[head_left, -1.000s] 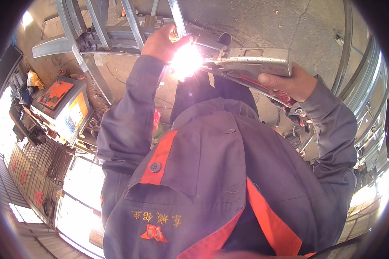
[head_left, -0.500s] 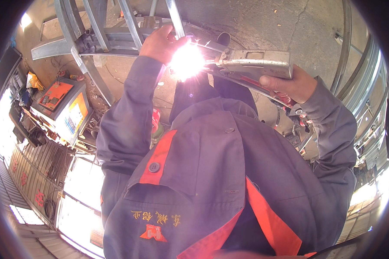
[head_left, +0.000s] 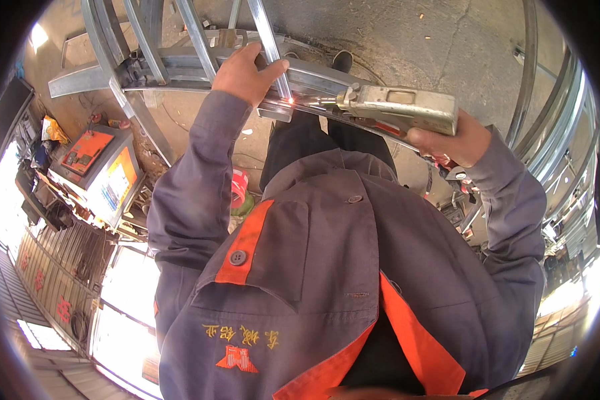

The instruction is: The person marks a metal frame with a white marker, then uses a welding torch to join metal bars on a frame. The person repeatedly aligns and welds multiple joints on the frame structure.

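Note:
My right hand (head_left: 470, 139) is wrapped round the rear grip of a handheld welding gun (head_left: 407, 103) with a boxy, worn metal body. The gun's thin nozzle (head_left: 320, 101) points left, and its tip is at a small glowing spot where a metal bar (head_left: 265, 37) meets a curved metal frame (head_left: 180, 67). My left hand (head_left: 243, 77) grips the bar just above that spot, its thumb lying across the bar and its forefinger alongside. The other fingers of this hand are hidden behind it. A short metal piece (head_left: 275, 112) sits below the joint.
At the left stands a boxy machine (head_left: 90, 150) with an orange top panel. Long curved metal profiles (head_left: 567, 107) run down the right side. A red and green object (head_left: 240, 190) is beside my left sleeve. My shoe (head_left: 343, 61) shows beyond the frame.
The bright white welding flare has died down to a small glowing spot, so the joint and nozzle now show. The gun and my right hand have shifted slightly right and down.

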The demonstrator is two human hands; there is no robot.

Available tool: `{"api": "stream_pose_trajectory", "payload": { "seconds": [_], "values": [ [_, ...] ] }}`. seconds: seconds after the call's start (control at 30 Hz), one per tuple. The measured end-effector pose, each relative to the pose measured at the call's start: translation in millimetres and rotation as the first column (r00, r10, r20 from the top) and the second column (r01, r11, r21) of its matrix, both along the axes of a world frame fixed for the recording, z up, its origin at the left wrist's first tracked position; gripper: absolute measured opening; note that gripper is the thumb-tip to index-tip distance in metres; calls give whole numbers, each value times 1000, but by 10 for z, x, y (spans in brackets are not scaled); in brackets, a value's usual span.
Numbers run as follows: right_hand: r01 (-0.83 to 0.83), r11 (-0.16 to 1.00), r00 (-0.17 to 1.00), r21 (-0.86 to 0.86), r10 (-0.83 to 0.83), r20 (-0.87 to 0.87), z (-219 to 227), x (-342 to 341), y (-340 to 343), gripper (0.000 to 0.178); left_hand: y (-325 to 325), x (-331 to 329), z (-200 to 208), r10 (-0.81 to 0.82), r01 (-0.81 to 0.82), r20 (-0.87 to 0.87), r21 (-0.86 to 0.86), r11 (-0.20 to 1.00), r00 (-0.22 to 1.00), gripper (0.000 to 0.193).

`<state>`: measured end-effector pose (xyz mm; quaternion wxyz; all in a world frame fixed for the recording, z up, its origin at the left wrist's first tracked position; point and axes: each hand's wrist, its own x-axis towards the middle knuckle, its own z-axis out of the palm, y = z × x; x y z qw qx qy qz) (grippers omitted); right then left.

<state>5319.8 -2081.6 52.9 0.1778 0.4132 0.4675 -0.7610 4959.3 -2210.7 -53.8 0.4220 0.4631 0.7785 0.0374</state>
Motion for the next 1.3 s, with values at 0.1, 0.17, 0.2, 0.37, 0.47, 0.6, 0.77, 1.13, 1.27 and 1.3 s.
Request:
{"api": "stream_pose_trajectory", "payload": {
  "seconds": [0.1, 0.17, 0.2, 0.37, 0.47, 0.6, 0.77, 1.13, 1.27, 1.3],
  "values": [
    [140, 989, 990, 52, -138, -43, 112, 138, -86, 65, -52, -4, 51, 170, -180, 88, 117, 977, 981, 54],
    [170, 985, 985, 21, -170, 7, 185, 233, -117, 63, -147, -27, 143, 279, -302, 119, 292, 907, 953, 51],
    [153, 988, 988, -14, -153, 32, 220, 285, -97, 61, -220, -38, 210, 341, -366, 133, 353, 861, 931, 49],
    [298, 954, 943, -35, -299, -143, 248, 375, -251, 51, -721, -54, 554, 492, -482, -26, 160, 862, 870, 44],
    [393, 920, 916, -7, -392, -84, 229, 418, -422, 45, -1112, 168, 609, 578, -581, 61, 69, 811, 814, 44],
    [461, 886, 887, 47, -461, -16, 191, 521, -592, 36, -1538, 633, 539, 551, -554, 181, -33, 832, 815, 35],
    [516, 819, 844, 250, -536, 13, 105, 594, -859, 32, -1701, 1014, 458, 306, -308, 305, -44, 950, 902, 17],
    [711, 531, 631, 460, -771, -85, 500, 920, -1683, 41, -1325, 1056, 479, -13, -29, 490, 78, 996, 872, 20],
    [769, 454, 576, 450, -798, -179, 703, 1162, -1960, 50, -1131, 1019, 560, 117, -127, 493, -14, 992, 862, 22],
    [783, 430, 562, 448, -799, -215, 735, 1224, -1993, 52, -1042, 1001, 563, 128, -164, 504, 27, 986, 854, 23]
  ]
}}
